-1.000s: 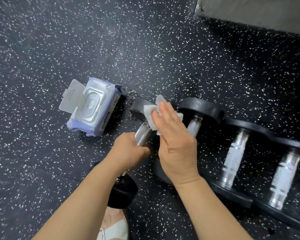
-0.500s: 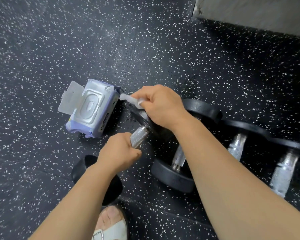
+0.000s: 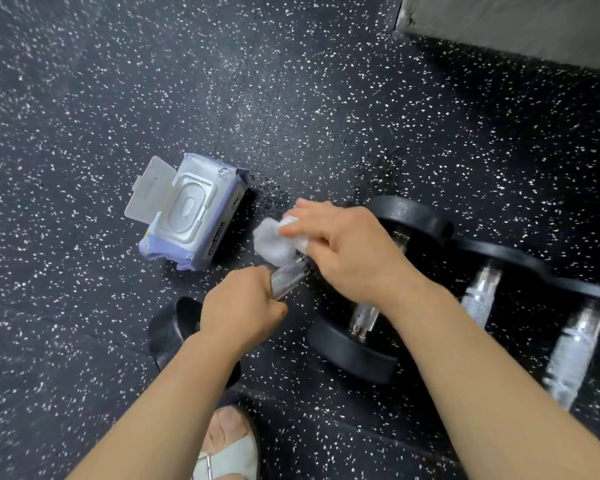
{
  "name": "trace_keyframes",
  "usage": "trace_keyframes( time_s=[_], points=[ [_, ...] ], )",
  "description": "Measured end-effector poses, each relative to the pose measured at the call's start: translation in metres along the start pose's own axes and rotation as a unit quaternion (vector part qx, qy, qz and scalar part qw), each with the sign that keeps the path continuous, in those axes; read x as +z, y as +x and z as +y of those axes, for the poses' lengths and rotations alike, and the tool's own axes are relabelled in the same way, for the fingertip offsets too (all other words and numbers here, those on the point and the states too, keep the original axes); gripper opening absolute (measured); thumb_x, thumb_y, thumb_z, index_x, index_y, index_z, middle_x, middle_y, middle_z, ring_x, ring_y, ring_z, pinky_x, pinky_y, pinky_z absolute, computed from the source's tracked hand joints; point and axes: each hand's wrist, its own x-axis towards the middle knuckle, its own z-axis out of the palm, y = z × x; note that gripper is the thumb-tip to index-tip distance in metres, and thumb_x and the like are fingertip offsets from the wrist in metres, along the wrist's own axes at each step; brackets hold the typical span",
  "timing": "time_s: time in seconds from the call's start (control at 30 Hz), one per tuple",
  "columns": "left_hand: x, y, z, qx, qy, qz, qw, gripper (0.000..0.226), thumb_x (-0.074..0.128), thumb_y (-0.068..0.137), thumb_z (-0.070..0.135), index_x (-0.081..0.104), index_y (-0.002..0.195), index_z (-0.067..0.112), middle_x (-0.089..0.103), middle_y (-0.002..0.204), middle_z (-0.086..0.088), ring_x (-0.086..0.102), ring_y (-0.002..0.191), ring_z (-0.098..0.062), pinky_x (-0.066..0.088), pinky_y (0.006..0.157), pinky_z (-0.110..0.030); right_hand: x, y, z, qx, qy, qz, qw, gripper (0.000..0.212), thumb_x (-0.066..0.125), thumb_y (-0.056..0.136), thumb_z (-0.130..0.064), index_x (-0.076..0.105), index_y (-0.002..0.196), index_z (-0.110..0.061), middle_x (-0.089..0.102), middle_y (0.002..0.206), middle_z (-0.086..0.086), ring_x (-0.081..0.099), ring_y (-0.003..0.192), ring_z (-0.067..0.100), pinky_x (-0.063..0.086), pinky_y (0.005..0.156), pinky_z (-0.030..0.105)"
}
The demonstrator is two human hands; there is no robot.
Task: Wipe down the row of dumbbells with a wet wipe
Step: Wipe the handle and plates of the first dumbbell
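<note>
My left hand point(image 3: 243, 306) grips the knurled steel handle of the leftmost dumbbell point(image 3: 288, 277), holding it tilted off the floor; its near black head point(image 3: 172, 329) shows beside my wrist. My right hand point(image 3: 347, 251) holds a crumpled white wet wipe point(image 3: 274, 242) against the far head of that dumbbell, which the hand and wipe hide. A second dumbbell point(image 3: 354, 348) lies just to the right, partly under my right forearm. Two more dumbbells point(image 3: 478, 299) point(image 3: 568, 355) continue the row to the right.
An open pack of wet wipes point(image 3: 187, 216), lid flipped back, lies on the speckled black rubber floor point(image 3: 291, 98) left of the dumbbells. A grey wall base point(image 3: 516, 26) runs along the top right. My sandalled foot point(image 3: 229, 445) is at the bottom edge.
My right hand has slid the wipe from the top of the far dumbbell head down around it, towards the handle. My left hand keeps its grip on the handle.
</note>
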Motion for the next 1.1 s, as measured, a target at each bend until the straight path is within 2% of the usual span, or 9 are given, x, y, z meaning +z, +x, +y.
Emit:
trace_keyframes(
  time_s=[0.1,0.17,0.3,0.4,0.7,0.83,0.93,1.03,1.1],
  points=[
    [-0.001,-0.003,0.002,0.008,0.011,0.018,1.0,0.016,0.063,0.071,0.024,0.048,0.073,0.019,0.057,0.07,0.002,0.058,0.073,-0.026,0.04,0.059,-0.03,-0.013,0.03,-0.001,0.088,0.05,-0.051,0.994,0.028,0.054,0.086,-0.009,0.076,0.099,-0.021,0.072,0.087,-0.004,0.061,0.074,0.012,0.051,0.076,0.028],
    [0.0,-0.005,0.002,0.013,0.008,0.029,0.999,0.018,0.062,0.071,0.023,0.045,0.071,0.021,0.057,0.066,0.003,0.057,0.072,-0.025,0.038,0.058,-0.029,-0.019,0.046,0.001,0.142,0.11,-0.077,0.981,0.024,0.056,0.085,-0.008,0.077,0.094,-0.018,0.066,0.071,0.005,0.05,0.059,0.014,0.044,0.06,0.027],
    [0.001,-0.009,0.003,0.027,0.008,0.044,0.999,0.011,0.06,0.07,0.023,0.053,0.079,0.023,0.06,0.068,0.003,0.057,0.072,-0.023,0.043,0.06,-0.03,-0.017,0.059,0.015,0.233,0.233,-0.092,0.94,0.013,0.066,0.07,-0.011,0.078,0.073,-0.014,0.066,0.076,0.027,0.052,0.063,0.028,0.041,0.06,0.03],
    [0.002,-0.009,0.003,0.033,0.01,0.045,0.998,0.012,0.059,0.071,0.024,0.056,0.083,0.023,0.063,0.072,0.003,0.059,0.075,-0.023,0.048,0.065,-0.031,-0.008,0.058,0.034,0.32,0.312,-0.092,0.89,0.016,0.056,0.08,-0.003,0.072,0.077,-0.004,0.061,0.065,0.018,0.051,0.046,0.025,0.042,0.044,0.021],
    [0.009,-0.014,0.005,-0.002,-0.027,0.032,0.999,0.011,0.06,0.072,0.022,0.054,0.08,0.019,0.06,0.07,0.002,0.058,0.074,-0.024,0.049,0.065,-0.035,0.014,0.024,0.062,0.455,0.392,-0.027,0.8,0.017,0.054,0.083,0.0,0.068,0.093,0.002,0.061,0.067,0.014,0.057,0.049,0.022,0.051,0.052,0.027],
    [0.007,-0.01,0.005,-0.02,-0.061,0.046,0.997,0.011,0.062,0.07,0.021,0.053,0.076,0.018,0.061,0.069,0.001,0.059,0.072,-0.024,0.05,0.065,-0.035,0.018,0.001,0.053,0.467,0.359,0.042,0.807,0.02,0.052,0.08,-0.001,0.071,0.087,0.001,0.061,0.077,0.014,0.056,0.071,0.026,0.057,0.074,0.038],
    [0.004,-0.006,0.004,-0.026,-0.072,0.046,0.996,0.012,0.061,0.068,0.021,0.051,0.074,0.018,0.062,0.066,0.002,0.061,0.069,-0.023,0.052,0.064,-0.035,0.012,-0.022,0.032,0.418,0.314,0.068,0.85,0.024,0.048,0.089,-0.014,0.071,0.079,-0.013,0.059,0.047,0.01,0.064,0.085,0.028,0.047,0.097,0.046],
    [0.003,-0.005,0.003,-0.028,-0.066,0.044,0.996,0.012,0.061,0.069,0.02,0.05,0.073,0.018,0.061,0.067,0.001,0.06,0.07,-0.024,0.051,0.065,-0.035,0.003,-0.039,0.011,0.361,0.31,0.08,0.876,0.031,0.042,0.095,-0.016,0.068,0.104,-0.029,0.054,0.047,0.001,0.059,0.071,0.016,0.048,0.078,0.027],
    [0.002,-0.006,0.004,-0.026,-0.066,0.044,0.997,0.013,0.061,0.069,0.02,0.048,0.071,0.019,0.06,0.067,0.001,0.059,0.071,-0.024,0.05,0.064,-0.034,-0.004,-0.044,0.001,0.311,0.303,0.079,0.897,0.034,0.045,0.094,-0.012,0.067,0.113,-0.031,0.05,0.051,-0.018,0.044,0.06,0.0,0.037,0.064,0.017]
  ],
)
